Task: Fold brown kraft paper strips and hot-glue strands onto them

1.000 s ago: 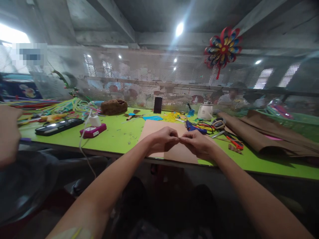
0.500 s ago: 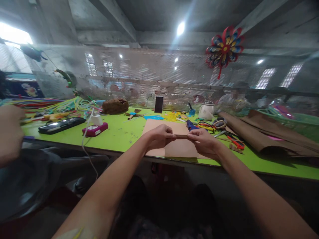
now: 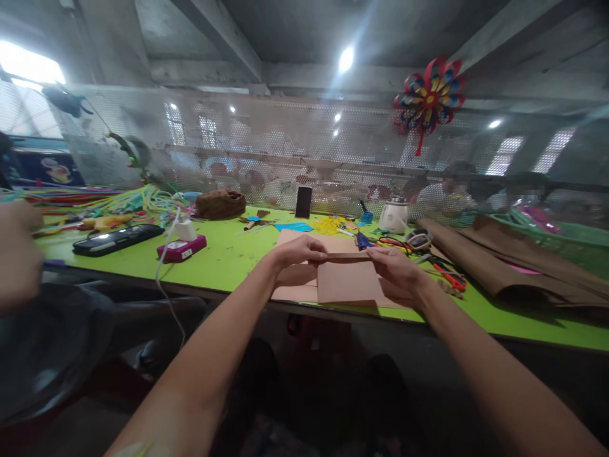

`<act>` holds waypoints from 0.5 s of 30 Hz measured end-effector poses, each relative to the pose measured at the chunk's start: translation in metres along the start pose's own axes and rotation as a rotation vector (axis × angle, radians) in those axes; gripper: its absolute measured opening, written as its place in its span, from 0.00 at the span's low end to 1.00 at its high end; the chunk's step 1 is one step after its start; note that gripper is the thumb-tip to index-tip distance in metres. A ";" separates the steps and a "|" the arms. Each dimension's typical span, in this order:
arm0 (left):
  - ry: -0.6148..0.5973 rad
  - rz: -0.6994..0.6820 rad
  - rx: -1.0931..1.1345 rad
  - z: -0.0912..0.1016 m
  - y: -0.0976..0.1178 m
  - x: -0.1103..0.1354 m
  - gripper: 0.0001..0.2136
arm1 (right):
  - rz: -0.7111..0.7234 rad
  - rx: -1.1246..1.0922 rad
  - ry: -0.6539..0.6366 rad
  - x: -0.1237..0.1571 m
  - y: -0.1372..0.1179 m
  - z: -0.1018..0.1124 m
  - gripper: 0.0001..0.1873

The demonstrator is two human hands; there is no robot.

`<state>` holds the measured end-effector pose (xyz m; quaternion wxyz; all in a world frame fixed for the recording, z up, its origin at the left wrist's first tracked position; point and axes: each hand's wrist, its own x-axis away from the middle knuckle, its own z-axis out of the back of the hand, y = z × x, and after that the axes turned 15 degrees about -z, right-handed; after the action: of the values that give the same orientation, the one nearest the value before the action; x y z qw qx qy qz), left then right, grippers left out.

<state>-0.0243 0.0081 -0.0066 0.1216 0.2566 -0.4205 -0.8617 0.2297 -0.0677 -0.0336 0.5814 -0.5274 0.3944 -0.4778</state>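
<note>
Left hand (image 3: 295, 252) pinches the left end of the fold at the top of a flat brown paper sheet (image 3: 349, 282), which is at the front edge of the bright green table (image 3: 228, 259). Right hand (image 3: 398, 271) pinches the right end of that same fold. Long brown paper rolls (image 3: 497, 268) lie near the table's right end.

Tabletop (image 3: 223, 257) lime green; folded paper sheet (image 3: 349, 280) pale tan; paper rolls (image 3: 495, 260) darker brown; pinwheel (image 3: 429, 98) red with blue and yellow petals; smartphone (image 3: 118, 239) black; small box (image 3: 183, 249) magenta; charger (image 3: 184, 230) white; shreds (image 3: 328, 223) yellow; jar (image 3: 394, 216) white; mesh screen (image 3: 285, 146) grey, regularly dotted with perforations.
</note>
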 end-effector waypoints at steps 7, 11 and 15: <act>0.035 0.053 0.494 -0.009 0.012 0.002 0.08 | 0.072 -0.143 -0.022 0.010 -0.019 -0.014 0.25; -0.090 0.053 0.652 -0.020 0.014 0.001 0.08 | 0.124 0.003 -0.221 0.026 -0.046 -0.033 0.34; -0.214 0.043 0.729 -0.028 0.018 0.003 0.08 | 0.153 0.194 -0.435 0.036 -0.069 -0.048 0.23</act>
<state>-0.0115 -0.0231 -0.0079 -0.0041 0.1829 -0.7152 -0.6746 0.1828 -0.1133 0.0300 0.7348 -0.5282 0.2510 -0.3436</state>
